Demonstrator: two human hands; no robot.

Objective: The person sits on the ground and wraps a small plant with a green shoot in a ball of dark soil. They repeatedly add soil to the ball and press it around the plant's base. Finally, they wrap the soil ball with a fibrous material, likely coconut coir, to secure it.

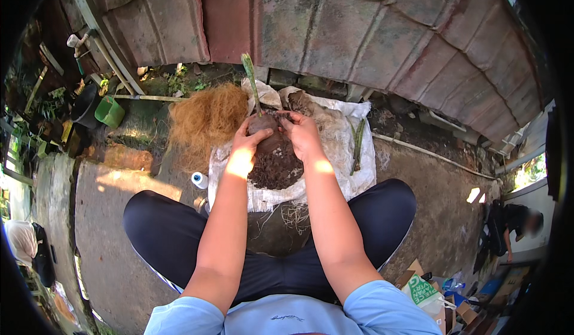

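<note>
A rounded ball of dark soil (263, 131) sits between my hands, with one stiff green plant leaf (251, 77) standing up out of it. My left hand (249, 137) grips the ball's left side, its thumb lying across the front. At the right side, my right hand (301, 131) has its fingertips on dark crumbly soil against the ball. Loose potting soil (278, 169) lies heaped just below, on a white woven plastic sack (334, 182). More green leaves (357, 146) rest on the sack's right part.
Brown coconut fibre (208, 113) is piled left of the sack, with a white thread spool (199, 180) below it. A green bucket (109, 112) stands farther left. Low roof tiles (341, 34) overhang the far side. Cardboard and bags (423, 294) lie lower right; another person (506, 227) is at far right.
</note>
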